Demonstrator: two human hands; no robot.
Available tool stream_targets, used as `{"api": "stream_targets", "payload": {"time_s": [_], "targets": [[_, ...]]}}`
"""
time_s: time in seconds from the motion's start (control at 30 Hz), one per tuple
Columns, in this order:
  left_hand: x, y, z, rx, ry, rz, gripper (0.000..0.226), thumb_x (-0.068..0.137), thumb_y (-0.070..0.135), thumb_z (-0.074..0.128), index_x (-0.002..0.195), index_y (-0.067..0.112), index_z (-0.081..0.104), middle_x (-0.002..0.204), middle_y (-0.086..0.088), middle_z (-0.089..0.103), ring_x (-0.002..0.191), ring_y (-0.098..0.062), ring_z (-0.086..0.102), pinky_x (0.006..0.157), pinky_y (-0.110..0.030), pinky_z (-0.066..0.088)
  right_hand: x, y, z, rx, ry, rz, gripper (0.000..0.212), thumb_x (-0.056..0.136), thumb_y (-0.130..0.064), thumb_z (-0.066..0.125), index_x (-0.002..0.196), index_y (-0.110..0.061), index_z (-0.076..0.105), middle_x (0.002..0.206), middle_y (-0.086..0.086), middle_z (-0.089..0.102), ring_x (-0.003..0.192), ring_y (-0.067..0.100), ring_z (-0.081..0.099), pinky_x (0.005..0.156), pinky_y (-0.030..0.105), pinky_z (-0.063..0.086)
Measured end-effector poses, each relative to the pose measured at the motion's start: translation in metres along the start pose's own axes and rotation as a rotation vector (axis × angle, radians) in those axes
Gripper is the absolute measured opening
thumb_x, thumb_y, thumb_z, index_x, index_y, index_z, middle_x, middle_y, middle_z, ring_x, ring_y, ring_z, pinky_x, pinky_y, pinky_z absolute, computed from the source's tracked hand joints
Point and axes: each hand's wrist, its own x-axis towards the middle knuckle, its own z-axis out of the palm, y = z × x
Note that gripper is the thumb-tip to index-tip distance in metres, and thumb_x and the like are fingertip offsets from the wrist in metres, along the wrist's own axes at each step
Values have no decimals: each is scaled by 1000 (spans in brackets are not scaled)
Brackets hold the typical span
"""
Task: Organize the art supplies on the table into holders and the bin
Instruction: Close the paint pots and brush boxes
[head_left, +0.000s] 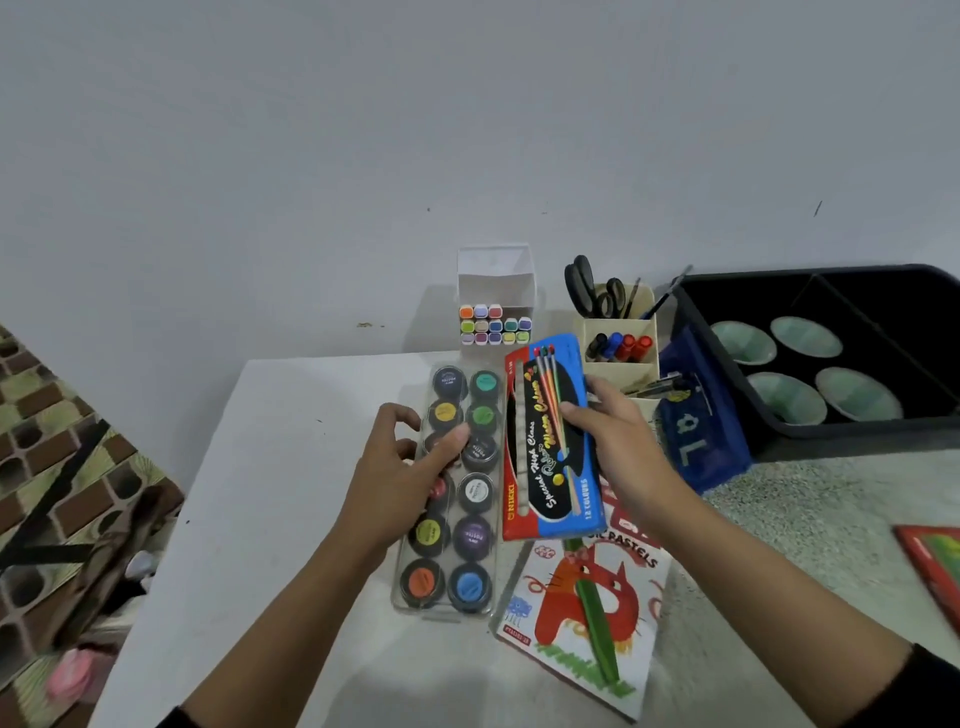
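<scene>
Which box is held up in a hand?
The red-and-blue water colours box, gripped by the right hand. The cat pastels box lies flat on the table.

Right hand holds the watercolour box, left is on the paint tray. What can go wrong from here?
Right hand grips the water colour box by one long edge; it may slip onto the pastels box below. Swung toward the bin, it could clip the holder and its scissors. Left hand on the paint tray might nudge it.
</scene>
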Motion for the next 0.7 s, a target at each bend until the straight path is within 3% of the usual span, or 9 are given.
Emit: {"api": "stream_targets", "payload": {"time_s": [0.2, 0.3, 0.4, 0.5, 0.6, 0.7], "targets": [[-14, 28, 56, -67, 13, 45, 42, 86, 46, 70, 107, 22, 42, 97, -6, 75, 72, -23, 76, 55, -29, 59, -11, -22, -55, 127, 33, -93, 20, 101, -17, 53, 107, -34, 60, 77, -7, 75, 65, 13, 70, 65, 34, 59], [-19, 40, 90, -60, 42, 78, 39, 83, 48, 71, 104, 26, 45, 98, -5, 75, 74, -22, 76, 57, -31, 59, -14, -30, -88, 123, 29, -121, 18, 101, -17, 53, 102, -32, 63, 85, 0, 75, 66, 15, 70, 65, 35, 59], [-23, 57, 139, -100, 50, 91, 41, 83, 42, 74, 106, 21, 46, 93, -8, 76, 72, -27, 76, 56, -35, 60, -13, -37, -138, 150, 24, -130, 21, 101, -14, 52, 93, -30, 63, 80, -2, 74, 66, 15, 68, 65, 34, 58], [-25, 73, 198, -135, 35, 111, 43, 82, 41, 75, 105, 20, 45, 92, -10, 76, 74, -32, 75, 62, -44, 61, -9, -45, -198, 134, 8, -147, 15, 102, -16, 52, 102, -26, 64, 85, 2, 75, 70, 17, 69, 65, 33, 58], [-20, 87, 260, -145, 34, 148, 40, 83, 41, 75, 108, 25, 47, 91, -7, 77, 76, -29, 76, 64, -44, 61, 3, -57, -261, 78, 10, -178, 11, 103, -21, 53, 107, -22, 63, 86, 5, 76, 70, 19, 71, 63, 31, 60], [-10, 103, 321, -196, 4, 160, 41, 86, 36, 74, 118, 33, 48, 92, -4, 77, 79, -29, 76, 67, -45, 62, 16, -68, -324, 3, 22, -197, 18, 101, -31, 55, 114, -22, 63, 98, 11, 76, 83, 29, 75, 74, 40, 61]]}}
